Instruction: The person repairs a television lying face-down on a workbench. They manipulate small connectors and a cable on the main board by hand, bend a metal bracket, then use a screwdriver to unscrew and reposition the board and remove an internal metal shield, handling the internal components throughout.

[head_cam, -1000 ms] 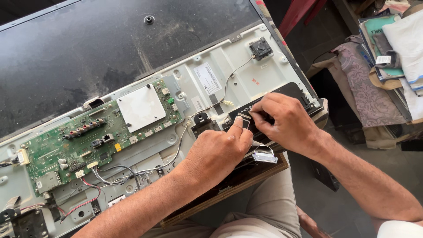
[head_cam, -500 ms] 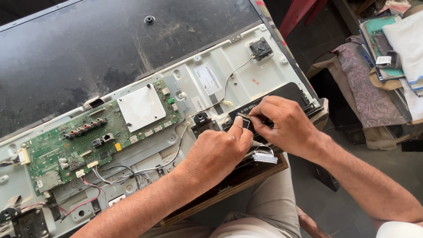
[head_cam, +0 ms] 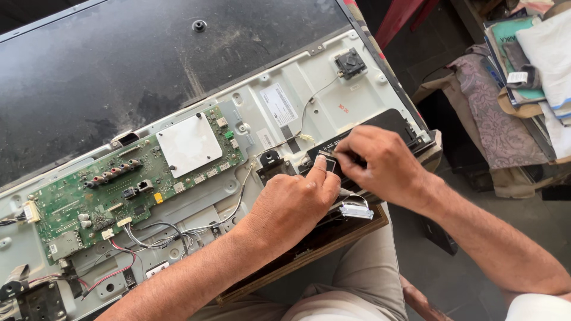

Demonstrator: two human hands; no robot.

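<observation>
An opened flat television (head_cam: 148,71) lies face down, its dark back panel above a grey metal chassis (head_cam: 309,89). A green circuit board (head_cam: 119,184) with a white square shield sits at the left of the chassis. My left hand (head_cam: 294,205) rests at the chassis's lower edge, its thumb pressing on a small black part (head_cam: 326,159) of a long black strip (head_cam: 380,128). My right hand (head_cam: 380,163) pinches the same small black part from the right. A flat ribbon cable with a silver connector (head_cam: 355,210) lies loose just below my hands.
A black square module (head_cam: 350,62) sits at the chassis's upper right, wired to the centre. Red, black and white wires (head_cam: 148,235) run below the board. A wooden board (head_cam: 333,244) carries the set's edge. Folded cloth and books (head_cam: 523,65) pile at the right.
My right hand has shifted slightly left and closed its fingertips tighter on the small black part; my left thumb stays pressed there. Nothing else moved.
</observation>
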